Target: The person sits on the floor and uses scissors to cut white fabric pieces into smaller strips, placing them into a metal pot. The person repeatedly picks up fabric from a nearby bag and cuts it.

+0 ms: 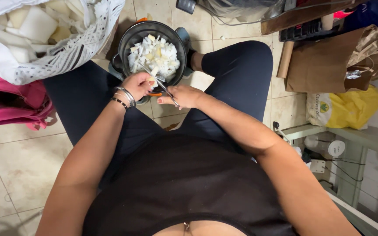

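The left hand (pixel 137 84) is pinching a small white foam piece (pixel 154 71) over the dark pot (pixel 130 37) on the floor, while the right hand (pixel 184 96) is closing around scissors (pixel 156 81). The foam looks light, soft and squashy, best held at its near end.

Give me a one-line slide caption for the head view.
Seated person's right hand works scissors while left hand holds a white piece over a dark pot of white cut pieces.

open scissors (pixel 156 81) tilted over a black pot (pixel 127 39) of white pieces (pixel 156 54).
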